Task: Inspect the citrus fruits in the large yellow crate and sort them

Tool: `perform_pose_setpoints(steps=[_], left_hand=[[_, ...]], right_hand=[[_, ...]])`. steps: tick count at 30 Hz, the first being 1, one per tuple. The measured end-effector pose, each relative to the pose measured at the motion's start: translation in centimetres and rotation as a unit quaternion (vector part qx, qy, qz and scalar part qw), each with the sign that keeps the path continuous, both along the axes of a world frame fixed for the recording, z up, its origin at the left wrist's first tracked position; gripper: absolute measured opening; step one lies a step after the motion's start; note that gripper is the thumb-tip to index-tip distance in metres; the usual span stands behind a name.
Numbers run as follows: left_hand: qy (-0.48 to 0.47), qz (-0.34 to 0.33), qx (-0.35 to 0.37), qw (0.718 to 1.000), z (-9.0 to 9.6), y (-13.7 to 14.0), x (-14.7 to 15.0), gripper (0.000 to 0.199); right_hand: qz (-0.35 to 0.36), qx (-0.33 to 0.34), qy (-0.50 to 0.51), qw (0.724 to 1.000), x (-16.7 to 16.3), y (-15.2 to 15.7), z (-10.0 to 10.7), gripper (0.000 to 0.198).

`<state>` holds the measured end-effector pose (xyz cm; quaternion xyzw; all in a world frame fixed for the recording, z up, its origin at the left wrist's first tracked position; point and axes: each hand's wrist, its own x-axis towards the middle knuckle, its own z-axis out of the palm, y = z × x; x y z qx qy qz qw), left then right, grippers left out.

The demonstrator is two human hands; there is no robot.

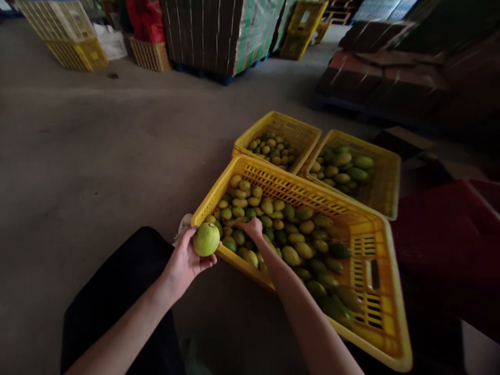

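Note:
A round yellow-green fruit (207, 239) rests in my left hand (186, 264), the fingers curled around its side and underneath, just outside the near left rim of the large yellow crate (367, 341). Over the left part of that crate, my right hand (252, 228) reaches down among the fruits. One finger or thumb points left; the other fingers are hidden, so their grip does not show. Many yellow and green fruits (291, 255) lie loose inside, smaller and rounder at the left, longer and greener (338, 310) toward the near right.
Two more yellow crates, one at the back left (244, 136) and one at the back right (394, 192), adjoin the large one and hold similar fruit. A red container (433, 229) stands at the right. Wrapped pallet stacks (203, 36) and stacked crates (78, 54) are farther off on the concrete floor (97, 135).

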<state>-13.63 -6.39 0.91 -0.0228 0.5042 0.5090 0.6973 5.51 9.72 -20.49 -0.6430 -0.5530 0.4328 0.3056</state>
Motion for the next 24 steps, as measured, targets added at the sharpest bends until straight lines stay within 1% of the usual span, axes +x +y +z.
perform_pose_setpoints(steps=[2,4,5,7,8,10,12,13,14,16,19,20,22,24], left_hand=[[-0.005,-0.044,0.031,0.999,-0.3,-0.2,0.7,0.03],[-0.026,-0.102,0.046,0.993,-0.3,-0.1,1.7,0.026],[-0.039,-0.134,0.052,0.989,-0.1,0.1,2.4,0.026],[-0.062,-0.193,0.074,0.976,0.7,0.8,3.9,0.028],[-0.069,-0.213,0.094,0.97,1.4,1.4,4.8,0.03],[-0.076,-0.24,0.132,0.959,2.9,2.7,6.5,0.034],[-0.066,-0.256,0.158,0.951,4.0,4.0,8.1,0.039],[-0.056,-0.263,0.165,0.949,4.3,4.7,8.8,0.042],[-0.047,-0.273,0.168,0.946,4.4,5.2,9.5,0.046],[-0.036,-0.291,0.16,0.943,3.7,6.0,10.6,0.055],[-0.037,-0.297,0.11,0.948,1.7,6.4,11.9,0.065],[-0.035,-0.295,0.094,0.95,1.0,6.3,12.2,0.065],[-0.031,-0.289,0.084,0.953,0.1,6.2,12.9,0.063],[-0.033,-0.266,0.094,0.959,-0.1,6.1,13.4,0.059]], right_hand=[[-0.017,-0.012,-0.003,1.0,1.0,-0.4,3.0,0.036],[-0.024,-0.008,0.007,1.0,2.5,-1.0,6.7,0.034],[-0.025,0.0,0.024,0.999,3.5,-1.6,8.8,0.035],[-0.036,0.018,0.09,0.995,5.7,-3.1,12.9,0.04],[-0.048,0.027,0.137,0.989,6.9,-4.0,14.9,0.043],[-0.077,0.042,0.239,0.967,9.4,-6.1,18.4,0.045],[-0.099,0.056,0.318,0.941,11.7,-8.3,21.0,0.043],[-0.104,0.065,0.35,0.929,12.7,-9.2,21.9,0.042],[-0.108,0.075,0.378,0.916,13.6,-10.1,22.6,0.042],[-0.117,0.092,0.425,0.893,14.9,-11.4,23.1,0.045],[-0.134,0.077,0.474,0.867,15.8,-12.2,22.5,0.052],[-0.135,0.07,0.481,0.864,15.8,-12.1,22.1,0.055],[-0.131,0.074,0.472,0.868,15.6,-11.7,21.5,0.06],[-0.138,0.089,0.455,0.875,15.1,-11.3,21.0,0.057]])
